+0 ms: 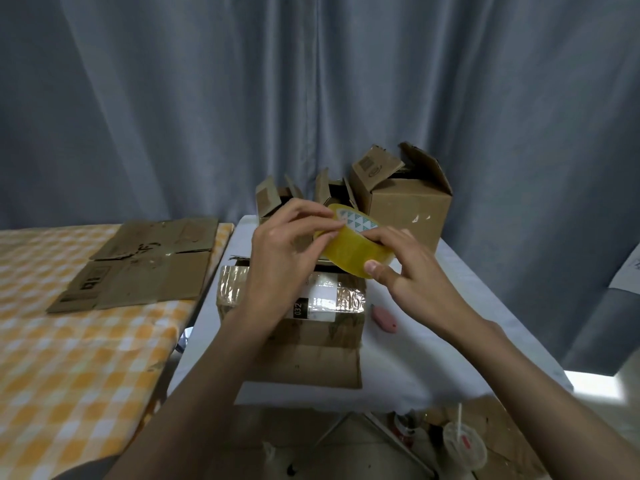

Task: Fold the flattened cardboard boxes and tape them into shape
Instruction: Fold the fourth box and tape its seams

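A yellowish roll of clear tape [353,249] is held up above a folded cardboard box [311,327] on the white table [433,341]. My right hand [405,268] grips the roll from the right, thumb on its outer face. My left hand [287,251] touches the roll's left edge with its fingertips pinching at the tape surface. The box has shiny tape and a white label with "032" on its top. A flattened cardboard box [138,268] lies on the checked table at the left.
Three open cardboard boxes stand at the back of the white table, the largest [408,202] on the right. A pink cutter [384,318] lies right of the box. An orange-checked tablecloth [69,358] covers the left table. A cup with a straw [464,445] sits on the floor.
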`<state>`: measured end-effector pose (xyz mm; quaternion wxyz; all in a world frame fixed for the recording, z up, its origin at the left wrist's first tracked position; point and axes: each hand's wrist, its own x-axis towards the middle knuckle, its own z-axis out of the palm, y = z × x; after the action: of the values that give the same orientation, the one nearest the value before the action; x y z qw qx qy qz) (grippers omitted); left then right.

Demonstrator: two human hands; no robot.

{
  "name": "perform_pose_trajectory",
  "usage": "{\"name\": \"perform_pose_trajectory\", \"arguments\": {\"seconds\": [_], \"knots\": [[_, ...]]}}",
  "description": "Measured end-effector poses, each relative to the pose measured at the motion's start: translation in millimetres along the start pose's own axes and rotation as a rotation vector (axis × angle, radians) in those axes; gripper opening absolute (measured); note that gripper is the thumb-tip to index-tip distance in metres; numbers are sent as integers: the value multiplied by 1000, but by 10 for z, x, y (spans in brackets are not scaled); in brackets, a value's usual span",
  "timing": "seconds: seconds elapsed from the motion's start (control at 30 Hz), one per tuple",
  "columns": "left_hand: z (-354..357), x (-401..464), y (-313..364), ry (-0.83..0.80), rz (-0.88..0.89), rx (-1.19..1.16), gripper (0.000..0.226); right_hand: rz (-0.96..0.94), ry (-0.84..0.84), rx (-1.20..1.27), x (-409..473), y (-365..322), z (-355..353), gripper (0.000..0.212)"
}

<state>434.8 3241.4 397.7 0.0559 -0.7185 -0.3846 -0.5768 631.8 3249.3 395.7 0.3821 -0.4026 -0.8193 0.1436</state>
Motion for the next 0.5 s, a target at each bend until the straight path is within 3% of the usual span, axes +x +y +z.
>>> {"name": "perform_pose_trajectory", "arguments": {"seconds": [0.23,0.37,0.5], "knots": [[-31,-34,76,39,-53,40,7,6,-11,38,-12,-53,27,31],[-80,27,145,27,-227,-29,3,25,27,8,72,-97,-44,9],[-166,162,157,-61,-431,-150,1,72,181,49,173,-134,-123,44]]}}
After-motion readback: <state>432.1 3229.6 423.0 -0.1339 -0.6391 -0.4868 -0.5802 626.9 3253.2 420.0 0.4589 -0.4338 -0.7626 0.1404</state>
